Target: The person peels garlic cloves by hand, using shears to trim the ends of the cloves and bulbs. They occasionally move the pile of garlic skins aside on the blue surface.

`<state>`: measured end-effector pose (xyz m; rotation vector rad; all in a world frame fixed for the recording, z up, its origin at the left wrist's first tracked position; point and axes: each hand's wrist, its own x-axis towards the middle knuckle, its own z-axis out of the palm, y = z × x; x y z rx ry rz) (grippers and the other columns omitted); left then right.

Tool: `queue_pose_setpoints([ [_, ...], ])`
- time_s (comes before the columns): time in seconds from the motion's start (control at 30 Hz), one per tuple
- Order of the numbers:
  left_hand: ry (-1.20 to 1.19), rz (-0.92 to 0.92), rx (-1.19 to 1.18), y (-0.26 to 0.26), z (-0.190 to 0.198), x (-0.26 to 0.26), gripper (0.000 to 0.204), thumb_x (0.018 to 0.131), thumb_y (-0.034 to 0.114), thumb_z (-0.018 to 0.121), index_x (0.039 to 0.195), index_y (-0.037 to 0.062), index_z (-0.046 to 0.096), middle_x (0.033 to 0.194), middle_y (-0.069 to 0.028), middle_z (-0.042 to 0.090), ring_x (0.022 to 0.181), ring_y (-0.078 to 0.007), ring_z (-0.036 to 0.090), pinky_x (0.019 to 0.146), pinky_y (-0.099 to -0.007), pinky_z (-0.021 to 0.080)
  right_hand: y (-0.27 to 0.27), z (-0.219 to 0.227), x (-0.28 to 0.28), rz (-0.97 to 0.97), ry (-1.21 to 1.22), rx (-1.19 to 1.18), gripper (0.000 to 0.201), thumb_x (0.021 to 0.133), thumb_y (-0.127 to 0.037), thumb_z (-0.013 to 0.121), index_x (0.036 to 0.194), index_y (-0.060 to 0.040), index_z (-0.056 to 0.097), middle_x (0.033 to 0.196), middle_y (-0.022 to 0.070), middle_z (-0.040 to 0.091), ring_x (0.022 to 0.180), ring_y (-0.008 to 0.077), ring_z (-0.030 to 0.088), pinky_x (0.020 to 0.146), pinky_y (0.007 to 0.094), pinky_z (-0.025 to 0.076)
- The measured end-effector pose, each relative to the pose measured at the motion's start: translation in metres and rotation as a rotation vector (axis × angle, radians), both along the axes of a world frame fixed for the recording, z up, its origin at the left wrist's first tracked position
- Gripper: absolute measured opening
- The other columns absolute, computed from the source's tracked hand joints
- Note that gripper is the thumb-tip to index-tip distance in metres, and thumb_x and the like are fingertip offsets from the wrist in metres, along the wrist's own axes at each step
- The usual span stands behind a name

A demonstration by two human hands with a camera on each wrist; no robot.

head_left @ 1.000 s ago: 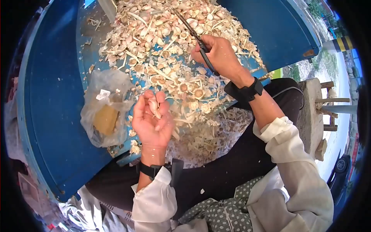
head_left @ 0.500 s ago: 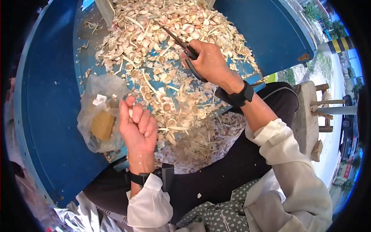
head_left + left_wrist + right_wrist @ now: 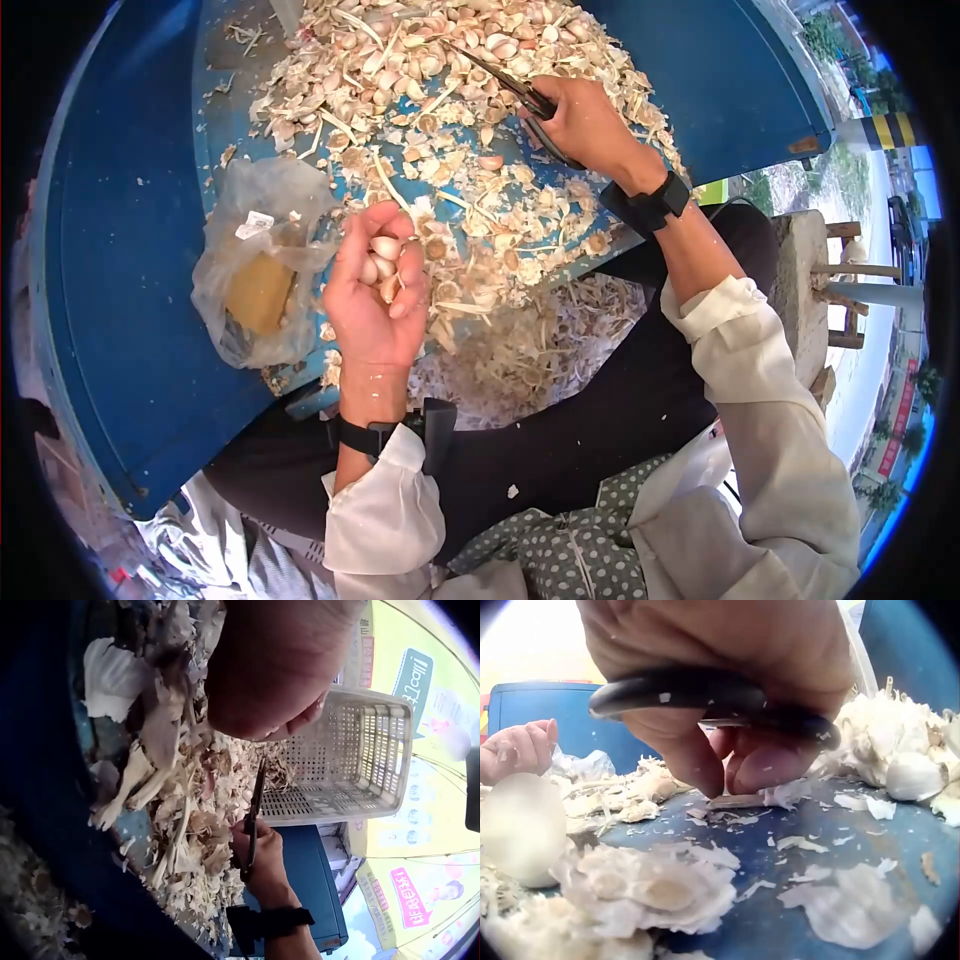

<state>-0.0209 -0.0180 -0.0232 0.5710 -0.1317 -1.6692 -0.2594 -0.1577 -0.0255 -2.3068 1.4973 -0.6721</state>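
Note:
Several garlic cloves (image 3: 385, 262) lie in the cupped palm of my left hand (image 3: 375, 310), its fingers curled up around them. My right hand (image 3: 592, 128) holds a pair of dark scissors (image 3: 500, 78), blades pointing away over the garlic heap. In the right wrist view a black scissor handle (image 3: 682, 690) crosses the hand. Below it, the fingertips (image 3: 761, 769) come down to the blue surface, right at a thin strip of garlic skin (image 3: 735, 801). The left wrist view shows the scissors (image 3: 256, 799) side on, held upright in that hand.
A heap of cloves and husks (image 3: 440, 60) covers the blue tabletop (image 3: 255, 110). A clear plastic bag (image 3: 220, 310) with a tan block (image 3: 260, 293) lies left of my left hand. More husks (image 3: 520, 350) lie below the front edge. A white basket (image 3: 330, 750) stands beyond the heap.
The left hand curled over its cloves, then turned palm up again, showing several where one showed before. The right hand swung left with the scissors and came back right.

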Motion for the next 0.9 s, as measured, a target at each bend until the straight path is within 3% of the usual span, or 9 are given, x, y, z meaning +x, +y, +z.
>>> queue_pose_setpoints([
  [0.13, 0.016, -0.03, -0.027, -0.001, -0.003, 0.002, 0.033, 0.1, 0.028, 0.041, 0.107, 0.0003, 0.057, 0.081, -0.0059, 0.055, 0.053, -0.0088, 0.042, 0.035, -0.0165, 0.029, 0.003, 0.001, 0.023, 0.228, -0.01, -0.02, 0.025, 0.079, -0.02, 0.07, 0.077, 0.0003, 0.054, 0.063, 0.0181, 0.054, 0.056, 0.0361, 0.049, 0.054, 0.0395, 0.04],
  [0.3, 0.058, -0.089, -0.03, -0.002, -0.003, 0.002, 0.033, 0.1, 0.029, 0.041, 0.106, 0.0002, 0.057, 0.078, -0.0054, 0.055, 0.054, -0.0093, 0.046, 0.036, -0.0175, 0.029, 0.011, -0.014, 0.039, 0.197, 0.005, -0.021, 0.019, 0.072, -0.01, 0.07, 0.078, 0.0004, 0.055, 0.068, 0.0185, 0.058, 0.065, 0.0377, 0.058, 0.058, 0.0398, 0.045],
  [0.53, -0.048, -0.056, 0.071, -0.001, -0.002, -0.003, 0.032, 0.1, 0.027, 0.041, 0.106, -0.0007, 0.056, 0.081, -0.0071, 0.059, 0.061, -0.011, 0.049, 0.037, -0.0167, 0.03, 0.004, -0.01, 0.041, 0.154, -0.026, 0.035, 0.02, 0.073, -0.01, 0.069, 0.081, 0.0019, 0.055, 0.07, 0.0193, 0.059, 0.064, 0.04, 0.055, 0.058, 0.0399, 0.045],
  [0.57, -0.028, -0.087, 0.053, -0.002, -0.005, -0.001, 0.033, 0.1, 0.028, 0.042, 0.107, -0.0006, 0.056, 0.083, -0.0075, 0.059, 0.064, -0.0122, 0.052, 0.039, -0.0172, 0.032, 0.001, -0.007, 0.043, 0.15, -0.013, -0.027, 0.019, 0.073, -0.012, 0.07, 0.081, 0.0002, 0.057, 0.066, 0.013, 0.061, 0.056, 0.0299, 0.057, 0.053, 0.0352, 0.043],
  [0.6, -0.007, -0.115, 0.033, -0.003, -0.007, 0.001, 0.033, 0.099, 0.029, 0.042, 0.108, -0.0005, 0.056, 0.085, -0.0079, 0.059, 0.067, -0.0134, 0.056, 0.041, -0.0177, 0.035, 0.001, -0.005, 0.044, 0.156, -0.014, -0.03, 0.019, 0.073, -0.012, 0.07, 0.081, 0.0002, 0.057, 0.066, 0.013, 0.061, 0.056, 0.0299, 0.057, 0.053, 0.0352, 0.043],
  [0.67, -0.088, -0.081, 0.117, -0.007, 0.009, -0.011, 0.034, 0.099, 0.03, 0.043, 0.109, -0.0004, 0.055, 0.086, -0.0081, 0.059, 0.072, -0.0151, 0.058, 0.044, -0.0189, 0.038, 0.017, 0.019, 0.053, 0.099, -0.255, 0.19, 0.019, 0.074, -0.014, 0.072, 0.08, -0.0017, 0.06, 0.063, 0.0024, 0.06, 0.053, 0.0132, 0.053, 0.05, 0.028, 0.039],
  [0.7, -0.168, -0.057, 0.206, -0.007, 0.013, -0.015, 0.036, 0.099, 0.032, 0.043, 0.11, -0.0002, 0.054, 0.088, -0.0084, 0.059, 0.076, -0.0168, 0.061, 0.048, -0.0201, 0.042, 0.033, 0.04, 0.061, 0.146, -0.494, 0.533, 0.019, 0.075, -0.016, 0.074, 0.079, -0.003, 0.061, 0.063, -0.0044, 0.056, 0.058, 0.0037, 0.047, 0.05, 0.0229, 0.035],
  [0.8, -0.164, -0.072, 0.208, -0.007, 0.004, -0.016, 0.036, 0.098, 0.032, 0.045, 0.112, 0.0003, 0.053, 0.089, -0.0086, 0.059, 0.082, -0.019, 0.064, 0.055, -0.0226, 0.047, 0.031, 0.033, 0.06, 0.226, -0.255, 0.322, 0.021, 0.074, -0.015, 0.075, 0.077, -0.0018, 0.059, 0.059, 0.0015, 0.056, 0.054, 0.0131, 0.051, 0.05, 0.0287, 0.038],
  [0.9, -0.101, -0.053, 0.159, -0.007, -0.017, -0.009, 0.032, 0.097, 0.029, 0.047, 0.109, 0.0008, 0.055, 0.091, -0.0081, 0.059, 0.079, -0.0176, 0.063, 0.055, -0.0211, 0.047, 0.025, -0.004, 0.051, 0.22, -0.005, 0.082, 0.023, 0.074, -0.015, 0.07, 0.076, 0.0007, 0.053, 0.063, 0.0187, 0.053, 0.055, 0.0359, 0.045, 0.054, 0.0372, 0.04],
])
